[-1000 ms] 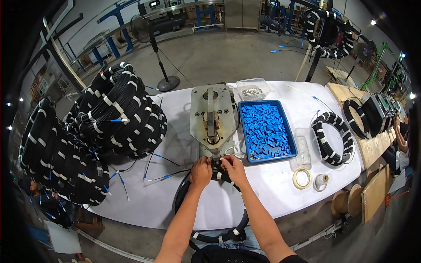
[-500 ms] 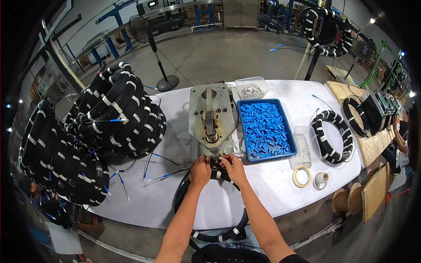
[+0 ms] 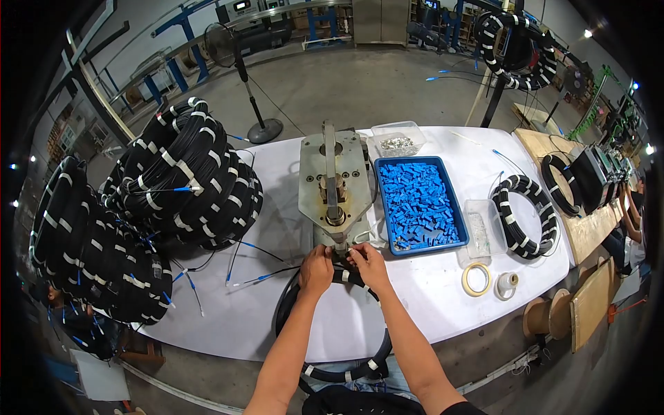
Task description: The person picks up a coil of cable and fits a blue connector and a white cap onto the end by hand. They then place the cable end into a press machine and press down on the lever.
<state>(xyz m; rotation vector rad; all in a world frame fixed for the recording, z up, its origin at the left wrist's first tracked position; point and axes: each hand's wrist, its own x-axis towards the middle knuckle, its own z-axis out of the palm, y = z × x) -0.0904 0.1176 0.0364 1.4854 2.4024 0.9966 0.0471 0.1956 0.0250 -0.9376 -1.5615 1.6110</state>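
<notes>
A metal bench press (image 3: 349, 181) with a long lever bar (image 3: 330, 159) stands at the middle of the table. At its front end, my left hand (image 3: 317, 271) is closed, fingertips against the tooling. My right hand (image 3: 368, 266) pinches close beside it, with a small pale bit showing at the fingertips. What the fingers hold is mostly hidden. A black cable coil (image 3: 349, 375) bound with white tape hangs below my hands, partly over the table edge. From beside my left wrist a cable end with a blue connector (image 3: 263, 278) points left.
Large stacks of taped cable coils (image 3: 183, 176) fill the left. Right of the press are a blue tray of small blue parts (image 3: 463, 244), clear boxes (image 3: 420, 131), another coil (image 3: 507, 214), a tape roll (image 3: 465, 282) and a white spool (image 3: 507, 283). A co-worker's arm (image 3: 631, 211) shows far right.
The press's lever bar has shifted, its far end now reaching further toward the back. Both my hands have stayed at the press front, nearly unmoved.
</notes>
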